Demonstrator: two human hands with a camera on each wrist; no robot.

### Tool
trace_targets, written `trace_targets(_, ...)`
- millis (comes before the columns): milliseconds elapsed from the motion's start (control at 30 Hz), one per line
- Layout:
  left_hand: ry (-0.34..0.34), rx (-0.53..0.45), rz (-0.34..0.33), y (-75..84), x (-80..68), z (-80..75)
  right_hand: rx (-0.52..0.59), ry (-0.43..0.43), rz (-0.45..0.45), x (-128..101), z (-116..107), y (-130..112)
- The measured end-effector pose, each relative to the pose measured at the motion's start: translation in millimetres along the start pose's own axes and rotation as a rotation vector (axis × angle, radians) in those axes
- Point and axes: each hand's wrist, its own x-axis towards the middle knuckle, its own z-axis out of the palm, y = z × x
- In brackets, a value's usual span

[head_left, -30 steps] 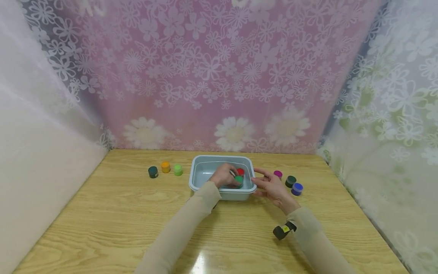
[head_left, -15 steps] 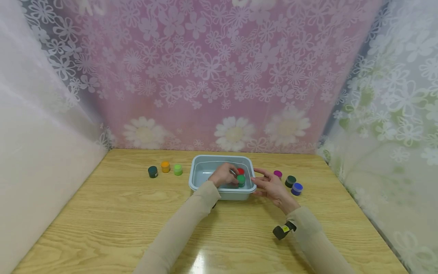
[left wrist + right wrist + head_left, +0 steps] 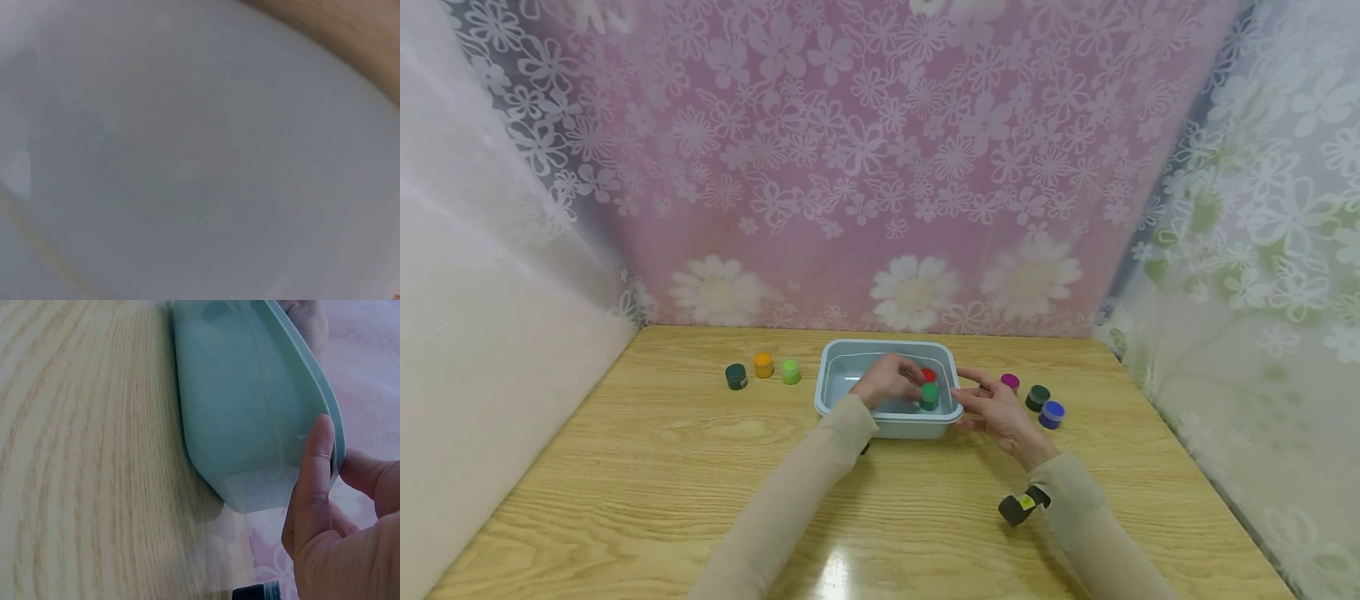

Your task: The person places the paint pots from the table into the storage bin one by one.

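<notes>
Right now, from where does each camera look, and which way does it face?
Head: worn on the head, facing forward and down at the tub; left hand, right hand and sleeves show.
Left wrist: worn there, facing the tub very closely, blurred; no hand clearly shows.
Right wrist: worn there, facing the tub's outside; right hand at its rim, left hand partly.
Head and right wrist share the tub and both hands.

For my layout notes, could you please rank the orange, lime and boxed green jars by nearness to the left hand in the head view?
1. Green jar, inside the box, right side
2. Lime jar, left of the box
3. Orange jar, farther left
</notes>
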Motion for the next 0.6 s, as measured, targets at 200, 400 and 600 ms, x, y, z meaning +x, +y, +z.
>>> trace_targets(200,-0.078,-0.115,0.037,0.0,-3.9,-10.3,-0.006,0.002,0.005,0,0,-1)
trace_targets(400,-0.093,-0.117,0.064,-1.7,-9.4,-26.3,-0.005,0.007,-0.001,1,0,-1)
trace_targets(600,-0.076,-0.074,0.071,-5.3,-18.9,-49.5,-0.002,0.009,-0.001,1,1,2)
